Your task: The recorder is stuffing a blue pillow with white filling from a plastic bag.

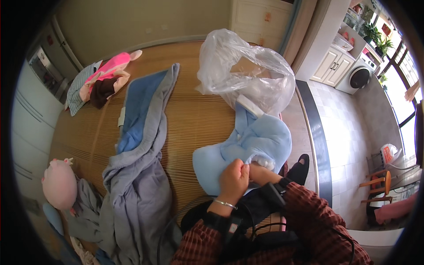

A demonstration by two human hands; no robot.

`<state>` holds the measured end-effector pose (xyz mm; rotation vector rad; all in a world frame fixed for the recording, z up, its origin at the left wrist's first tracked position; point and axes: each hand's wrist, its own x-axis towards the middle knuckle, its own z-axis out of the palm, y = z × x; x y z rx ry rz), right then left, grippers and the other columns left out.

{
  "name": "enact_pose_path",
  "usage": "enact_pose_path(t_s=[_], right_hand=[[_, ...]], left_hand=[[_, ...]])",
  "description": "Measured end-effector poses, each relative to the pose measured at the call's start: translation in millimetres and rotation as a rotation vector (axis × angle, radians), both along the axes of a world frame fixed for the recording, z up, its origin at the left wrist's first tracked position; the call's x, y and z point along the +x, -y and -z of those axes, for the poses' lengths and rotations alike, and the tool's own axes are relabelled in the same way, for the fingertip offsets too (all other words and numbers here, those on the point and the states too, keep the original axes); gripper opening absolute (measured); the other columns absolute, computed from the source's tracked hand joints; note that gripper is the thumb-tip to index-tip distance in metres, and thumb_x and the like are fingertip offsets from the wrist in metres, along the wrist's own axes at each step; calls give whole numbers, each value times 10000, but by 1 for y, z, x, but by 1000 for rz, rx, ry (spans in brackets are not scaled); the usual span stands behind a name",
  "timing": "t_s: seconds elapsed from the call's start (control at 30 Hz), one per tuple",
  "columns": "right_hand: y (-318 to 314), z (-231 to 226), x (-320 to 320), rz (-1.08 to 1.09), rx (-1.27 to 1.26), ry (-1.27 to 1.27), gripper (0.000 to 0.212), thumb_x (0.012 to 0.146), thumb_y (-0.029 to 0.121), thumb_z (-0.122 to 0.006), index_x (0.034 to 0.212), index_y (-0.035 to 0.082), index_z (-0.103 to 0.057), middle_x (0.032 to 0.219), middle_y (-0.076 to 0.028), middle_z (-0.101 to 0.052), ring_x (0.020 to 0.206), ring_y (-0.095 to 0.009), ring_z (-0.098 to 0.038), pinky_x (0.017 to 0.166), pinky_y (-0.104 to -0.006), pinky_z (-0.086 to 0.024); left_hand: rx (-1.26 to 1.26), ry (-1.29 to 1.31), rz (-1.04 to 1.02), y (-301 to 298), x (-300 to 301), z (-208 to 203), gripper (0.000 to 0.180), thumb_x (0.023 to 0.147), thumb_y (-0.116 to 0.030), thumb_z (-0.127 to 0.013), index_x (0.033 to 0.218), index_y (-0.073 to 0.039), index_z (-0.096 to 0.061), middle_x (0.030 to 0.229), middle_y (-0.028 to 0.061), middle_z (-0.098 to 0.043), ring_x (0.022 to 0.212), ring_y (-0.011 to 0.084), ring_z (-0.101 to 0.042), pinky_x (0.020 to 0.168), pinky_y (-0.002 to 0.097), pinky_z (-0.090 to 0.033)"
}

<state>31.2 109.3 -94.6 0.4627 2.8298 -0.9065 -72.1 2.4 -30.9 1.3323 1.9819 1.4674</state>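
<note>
Pale blue fabric covers a plump, bent cushion (265, 134), which lies at the near right part of the slatted mat (185, 110), right in front of the person. The left hand (234, 176) is closed in a fist on the cushion's near edge, gripping its cloth. Just beside it, the right hand (263, 175) reaches into the cushion at a gap where white material (261, 160) shows; its fingers are hidden, so I cannot tell whether they grip anything.

A clear, crumpled plastic bag (274, 84) crowds against the cushion's far end, by a white strip (250, 106) there. Black cable (164, 234) loops around near the forearms. To the left, across a stretch of bare mat, a long grey and blue blanket (137, 190) runs from the near edge toward the far side. Left of it sits a round pink plush toy (59, 184), and farther back lies a heap of pink, brown and striped soft things (104, 81). A dark shoe (299, 170) shows just right of the cushion. Beyond the threshold, on the tiled floor (340, 145), are a wooden chair (380, 183) and a washing machine (358, 76).
</note>
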Motion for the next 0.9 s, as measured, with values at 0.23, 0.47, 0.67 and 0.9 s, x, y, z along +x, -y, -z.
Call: enact_pose_path(t_s=[0.23,0.47,0.67,0.9], right_hand=[[32,-109,34,209,-102,-197,307,795,70,-519,1091,-3,-552,1134,-188,-550,1051,-355,-529,932,-410,-393],[36,-133,64,586,18,-321,380,753,-73,-510,1127,-18,-551,1092,-181,-562,942,-308,-598,776,-342,-496],[38,-87,51,505,-565,-466,493,790,-166,-335,1262,-30,-385,1153,-198,-539,1115,-241,-543,944,-328,-444],[48,-59,36,387,-364,-468,442,751,-141,-370,1161,-7,-470,1079,-169,-574,1080,-260,-543,933,-334,-415]], left_hand=[[-75,16,-48,-6,-5,5,182,833,-212,-557,778,-43,-520,743,182,-591,694,396,-559,596,479,-431],[-12,-65,-14,2,1,-5,195,829,-203,-567,753,-38,-495,709,175,-574,668,393,-558,572,477,-425],[-26,-226,-7,9,12,-22,184,831,-195,-572,748,-52,-491,698,151,-570,613,378,-556,538,468,-431],[-42,-250,-23,14,5,-24,164,818,-160,-573,733,-44,-495,685,143,-558,622,366,-548,539,446,-430]])
